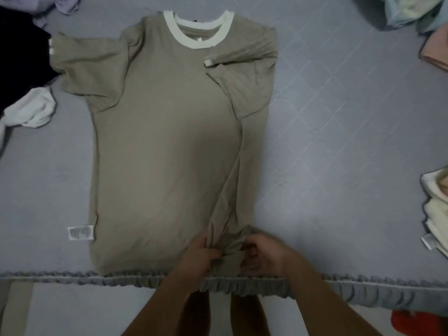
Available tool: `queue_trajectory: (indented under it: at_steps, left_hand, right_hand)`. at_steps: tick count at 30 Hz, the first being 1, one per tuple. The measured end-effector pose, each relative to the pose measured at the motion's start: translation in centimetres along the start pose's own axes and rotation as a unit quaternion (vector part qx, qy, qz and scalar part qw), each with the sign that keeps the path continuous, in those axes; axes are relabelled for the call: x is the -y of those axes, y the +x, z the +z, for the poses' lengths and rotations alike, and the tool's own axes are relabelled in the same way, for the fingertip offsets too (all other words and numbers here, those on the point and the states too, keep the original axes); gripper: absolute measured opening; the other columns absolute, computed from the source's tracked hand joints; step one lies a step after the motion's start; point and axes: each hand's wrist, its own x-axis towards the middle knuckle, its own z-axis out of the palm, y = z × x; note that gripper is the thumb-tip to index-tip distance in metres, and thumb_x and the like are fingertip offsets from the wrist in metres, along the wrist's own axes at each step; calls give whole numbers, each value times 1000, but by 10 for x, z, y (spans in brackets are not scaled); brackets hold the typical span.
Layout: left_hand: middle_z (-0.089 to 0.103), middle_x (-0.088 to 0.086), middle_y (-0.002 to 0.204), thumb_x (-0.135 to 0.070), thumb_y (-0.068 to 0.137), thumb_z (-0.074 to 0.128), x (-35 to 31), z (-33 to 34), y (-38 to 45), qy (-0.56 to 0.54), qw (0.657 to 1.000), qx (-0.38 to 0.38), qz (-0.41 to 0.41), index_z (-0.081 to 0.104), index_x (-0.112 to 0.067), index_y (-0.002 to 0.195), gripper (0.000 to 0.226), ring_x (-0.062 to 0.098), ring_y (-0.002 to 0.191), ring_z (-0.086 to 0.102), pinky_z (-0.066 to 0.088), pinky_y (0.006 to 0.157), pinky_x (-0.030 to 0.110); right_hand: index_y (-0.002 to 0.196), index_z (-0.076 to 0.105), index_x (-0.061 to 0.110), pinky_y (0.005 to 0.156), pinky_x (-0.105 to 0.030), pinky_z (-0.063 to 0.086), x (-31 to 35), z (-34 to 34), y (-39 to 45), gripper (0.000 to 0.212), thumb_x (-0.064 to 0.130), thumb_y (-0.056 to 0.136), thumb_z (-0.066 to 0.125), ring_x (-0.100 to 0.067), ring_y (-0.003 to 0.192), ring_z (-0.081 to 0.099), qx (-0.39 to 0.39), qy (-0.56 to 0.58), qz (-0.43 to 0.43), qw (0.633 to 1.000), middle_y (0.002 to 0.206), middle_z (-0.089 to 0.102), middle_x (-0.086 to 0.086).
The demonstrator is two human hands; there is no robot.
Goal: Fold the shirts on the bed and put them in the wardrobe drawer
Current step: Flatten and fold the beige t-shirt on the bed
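Currently, a khaki shirt (164, 146) with a cream collar (198, 30) lies flat on the grey bed cover (339, 141), neck end away from the person and hem at the near edge of the bed. Its right side is folded inward over the body, so that the right sleeve (242, 76) lies across the chest, its cream cuff just below the collar. The other sleeve (84, 66) is spread outward to the left, its cuff touching a dark garment (21, 57). A white care label (80, 232) sticks out from the left side seam near the hem.

Both hands are at the lower right corner of the shirt. The left hand (201, 257) grips a bunch of the folded fabric, fingers curled around it. The right hand (265, 257) pinches the same gathered fabric from the other side, just beside the left hand. The two hands are close together, with the bunched fabric between them.

A ruffled grey trim (72, 278) runs along the near edge of the bed. A white garment (34, 110) lies at the left, beside the dark one. At the right edge are folded items: a pale blue pile (409, 10) at the top, a pink piece (436, 52) below it, and a cream stack (436, 209) nearer the person. A red object (417, 323) shows below the bed edge at lower right.
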Motion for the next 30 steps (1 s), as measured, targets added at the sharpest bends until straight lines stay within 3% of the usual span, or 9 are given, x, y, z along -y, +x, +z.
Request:
queue_trajectory:
  at_steps: [3, 6, 11, 14, 17, 19, 22, 26, 30]
  left_hand:
    - [75, 5, 104, 10, 83, 63, -3, 3, -4, 87, 996, -4, 1, 66, -10, 118, 41, 20, 94, 72, 60, 79, 33]
    - [75, 6, 102, 4, 85, 61, -7, 4, -3, 71, 995, -68, -5, 68, -15, 113, 35, 25, 94, 71, 59, 83, 40]
    - [71, 12, 101, -11, 91, 63, -12, 0, 18, 152, 978, -139, 25, 66, -10, 104, 14, 31, 100, 65, 53, 84, 42]
    - [68, 1, 104, -29, 85, 74, -26, 11, 29, 187, 966, -163, 68, 58, -17, 113, 34, 20, 98, 65, 53, 81, 30]
    - [63, -9, 109, -36, 80, 79, -45, 28, 44, 255, 944, -155, 140, 54, -22, 119, 49, 9, 96, 63, 49, 77, 17]
    - [66, 0, 117, -17, 86, 70, -57, 37, 56, 325, 926, -130, 141, 59, -12, 126, 42, 17, 104, 63, 48, 83, 23]
    - [69, 15, 117, 6, 86, 54, -65, 33, 62, 319, 941, -66, 91, 65, -2, 121, 37, 26, 106, 65, 50, 87, 30]
    - [70, 16, 104, -7, 83, 61, -63, 9, 54, 419, 883, -197, 70, 64, -9, 106, 23, 31, 98, 65, 41, 70, 27]
    - [58, 14, 113, -14, 75, 70, -66, 15, 51, 440, 863, -221, 116, 51, -14, 116, 45, 35, 104, 58, 46, 82, 36]
  right_hand:
    - [108, 67, 5, 76, -37, 55, -9, 3, 0, 32, 31, 101, 50, -30, 86, 66, -2, 59, -17, 998, 95, 70, -17]
    - [105, 62, 7, 65, -32, 49, -21, 9, 5, 15, 14, 102, 48, -19, 66, 54, -45, 27, -39, 998, 82, 62, -10]
    - [108, 67, 1, 66, -36, 50, -49, 9, 17, 24, 15, 101, 48, -25, 69, 56, -141, 12, -92, 986, 89, 62, -19]
    - [102, 67, -1, 59, -32, 54, -65, 12, 25, 26, 13, 101, 46, -25, 67, 59, -195, -1, -93, 976, 83, 63, -18]
    - [103, 68, -6, 74, -40, 57, -74, 13, 35, 29, 12, 101, 46, -33, 80, 66, -216, -57, -116, 968, 90, 69, -23]
    - [101, 70, -7, 84, -43, 56, -74, 12, 39, 30, 13, 100, 47, -37, 92, 68, -233, -84, -139, 959, 98, 71, -24]
    - [102, 70, 4, 80, -28, 48, -60, 7, 35, 27, 20, 100, 49, -21, 86, 62, -323, -119, -179, 922, 103, 71, -13]
    - [106, 66, 14, 79, -25, 44, -8, 3, 24, 21, 23, 99, 48, -18, 87, 59, -367, -85, -247, 893, 107, 69, -7]
    - [121, 63, 17, 88, -29, 45, 56, 1, 15, 29, 25, 96, 51, -26, 107, 61, -372, -90, -301, 873, 118, 67, -7]
